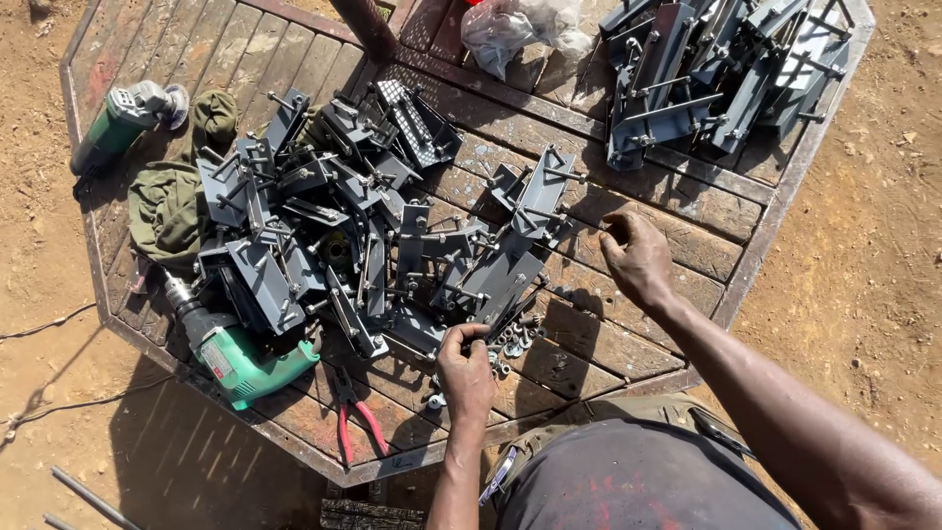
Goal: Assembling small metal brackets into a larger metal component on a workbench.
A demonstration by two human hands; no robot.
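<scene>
A heap of grey metal brackets with bolts through them covers the middle of a wooden slatted table. My left hand rests at the heap's near edge, fingers curled over small nuts and washers; what it pinches is too small to tell. My right hand hovers to the right of a bracket, fingers bent and pinched together, with nothing visible in them.
A second stack of grey brackets lies at the far right. A green drill and red-handled pliers lie near the front edge. A green grinder, an olive cloth and a plastic bag sit further back. Bare dirt surrounds the table.
</scene>
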